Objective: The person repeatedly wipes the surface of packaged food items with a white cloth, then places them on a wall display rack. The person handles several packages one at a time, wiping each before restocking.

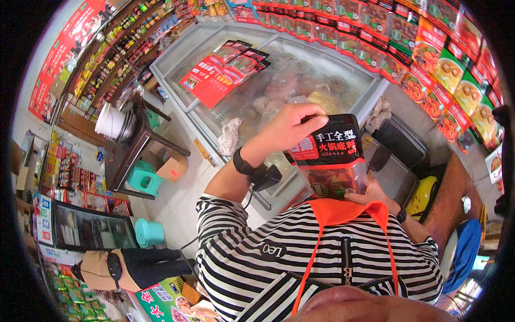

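Note:
A black and red plastic pouch [334, 161] of hot pot base is held up before my chest. Large writing covers its upper part, and brownish-red contents show through a clear lower window. At its top edge, the fingers and thumb of my left hand [301, 116] pinch the pouch. My right hand [372, 191] grips the lower right side, its fingers partly hidden behind the pouch. Beyond my hands stands a chest freezer [257, 40] with glass lids and bagged goods inside. Several similar red and black packets [225, 72] lie fanned on the glass.
Packets [378, 32] hang in rows at the far right. A dark wooden table [136, 141] with white buckets [110, 120] is at left, near a turquoise stool [145, 179] and a cardboard box [173, 168]. Another person [132, 267] stands at lower left. A brown wooden surface [452, 193] is at right.

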Demonstrator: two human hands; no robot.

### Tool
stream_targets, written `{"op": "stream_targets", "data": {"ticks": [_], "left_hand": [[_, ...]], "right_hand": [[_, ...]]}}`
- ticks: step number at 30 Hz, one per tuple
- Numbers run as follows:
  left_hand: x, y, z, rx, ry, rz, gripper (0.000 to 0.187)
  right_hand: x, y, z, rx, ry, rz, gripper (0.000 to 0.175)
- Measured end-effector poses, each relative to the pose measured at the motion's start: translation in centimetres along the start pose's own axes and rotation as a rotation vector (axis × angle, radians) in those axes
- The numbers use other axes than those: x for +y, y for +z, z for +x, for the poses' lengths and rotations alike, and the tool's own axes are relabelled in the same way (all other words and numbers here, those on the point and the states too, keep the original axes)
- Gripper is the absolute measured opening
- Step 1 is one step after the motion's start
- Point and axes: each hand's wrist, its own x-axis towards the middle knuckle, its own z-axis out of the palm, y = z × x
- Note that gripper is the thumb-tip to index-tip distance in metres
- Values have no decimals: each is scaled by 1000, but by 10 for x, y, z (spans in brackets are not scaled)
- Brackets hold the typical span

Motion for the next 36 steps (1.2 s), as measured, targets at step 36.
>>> {"op": "stream_targets", "data": {"ticks": [36], "left_hand": [[-154, -168, 77, 870, -117, -148, 17]], "right_hand": [[-91, -153, 239, -203, -173, 32, 46]]}}
